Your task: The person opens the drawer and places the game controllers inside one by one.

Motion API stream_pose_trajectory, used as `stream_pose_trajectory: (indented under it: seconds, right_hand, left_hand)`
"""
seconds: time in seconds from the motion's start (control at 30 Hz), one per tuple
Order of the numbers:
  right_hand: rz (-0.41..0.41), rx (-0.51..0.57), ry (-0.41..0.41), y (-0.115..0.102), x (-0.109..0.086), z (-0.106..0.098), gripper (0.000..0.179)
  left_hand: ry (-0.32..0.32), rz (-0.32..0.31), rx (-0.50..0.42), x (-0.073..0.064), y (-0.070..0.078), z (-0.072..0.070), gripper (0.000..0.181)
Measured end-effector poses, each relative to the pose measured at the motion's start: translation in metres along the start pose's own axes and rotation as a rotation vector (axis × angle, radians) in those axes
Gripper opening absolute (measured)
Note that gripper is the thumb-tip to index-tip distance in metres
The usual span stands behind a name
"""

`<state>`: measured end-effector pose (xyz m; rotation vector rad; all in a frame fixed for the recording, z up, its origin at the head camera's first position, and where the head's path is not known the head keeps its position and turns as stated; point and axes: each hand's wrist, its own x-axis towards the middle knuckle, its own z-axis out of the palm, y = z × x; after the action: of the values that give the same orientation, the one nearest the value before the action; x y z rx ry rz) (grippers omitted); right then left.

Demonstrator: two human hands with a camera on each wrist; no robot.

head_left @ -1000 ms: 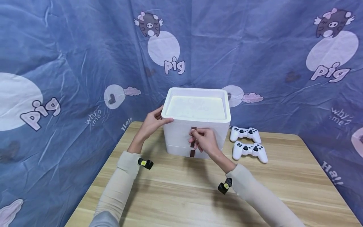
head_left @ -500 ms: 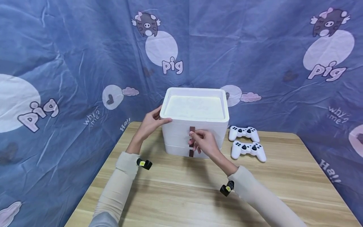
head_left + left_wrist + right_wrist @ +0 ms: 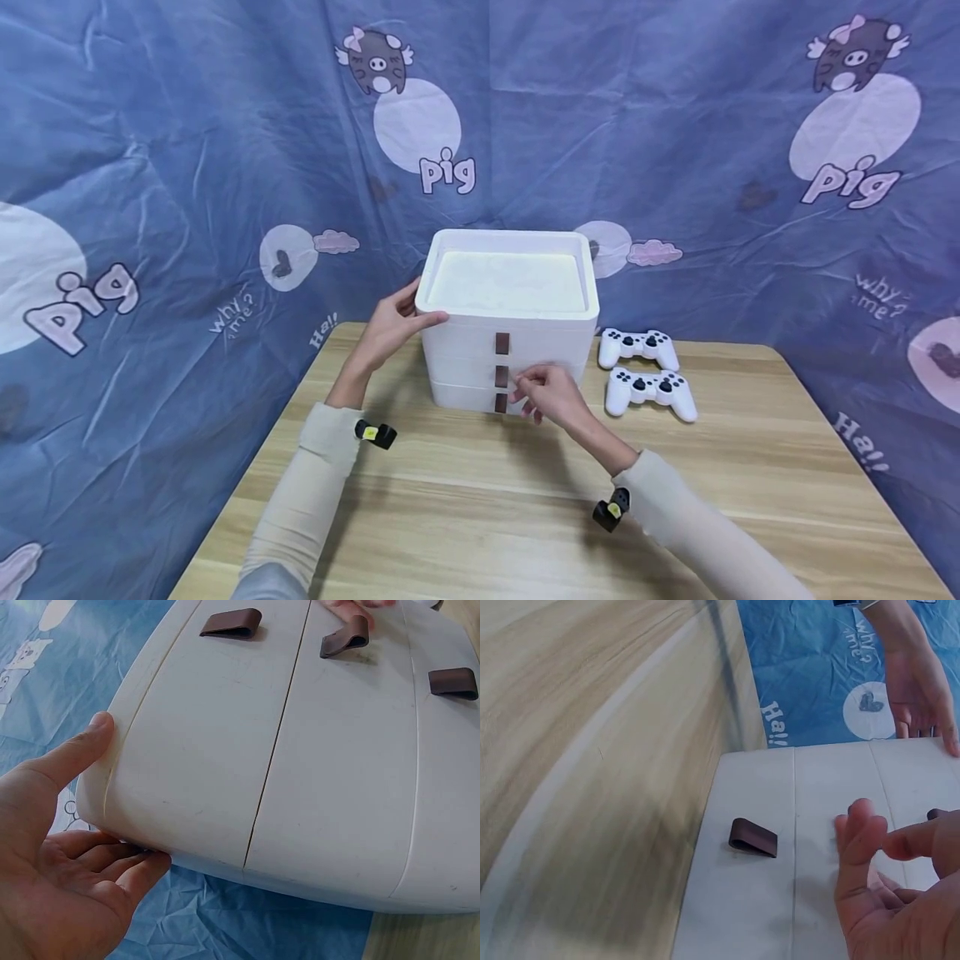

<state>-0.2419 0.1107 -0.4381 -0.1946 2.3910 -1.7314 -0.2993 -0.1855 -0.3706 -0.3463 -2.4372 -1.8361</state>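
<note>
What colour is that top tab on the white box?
The top tab is dark brown; the left wrist view shows it best.

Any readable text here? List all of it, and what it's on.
"pig": backdrop, three times in head view
"why me?": backdrop, twice
"Ha!!": backdrop, twice
Controllers: button marks too small to read
Yellow labels on wrist cameras: too small to read
Box: none seen

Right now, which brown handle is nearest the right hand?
The middle handle on the white box: the right hand is right beside it, while the top handle and bottom handle are farther off.
</note>
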Motion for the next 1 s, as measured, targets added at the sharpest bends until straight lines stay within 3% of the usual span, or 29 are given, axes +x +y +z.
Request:
stream_pose_trajectory:
  seconds: [0.17, 0.33, 0.5, 0.7, 1.0]
  right_hand:
    - [0.072, 0.119, -0.029, 0.001, 0.004, 0.006, 0.037]
    - [0.057, 0.228, -0.051, 0.001, 0.007, 0.017, 0.042]
    - [0.033, 0.278, 0.028, 0.002, 0.008, 0.030, 0.038]
    - [0.022, 0.282, 0.127, 0.002, 0.006, 0.040, 0.032]
    - [0.039, 0.207, 0.152, 0.001, 0.007, 0.040, 0.028]
  left_hand:
    - [-0.011, 0.010, -0.001, 0.001, 0.001, 0.000, 0.093]
    - [-0.006, 0.007, -0.014, 0.000, 0.000, 0.000, 0.091]
    - [-0.003, 0.002, -0.012, 0.000, -0.001, 0.000, 0.091]
    - [0.002, 0.007, -0.009, -0.002, -0.001, 0.000, 0.093]
    - [0.009, 0.010, -0.009, 0.000, -0.002, 0.000, 0.094]
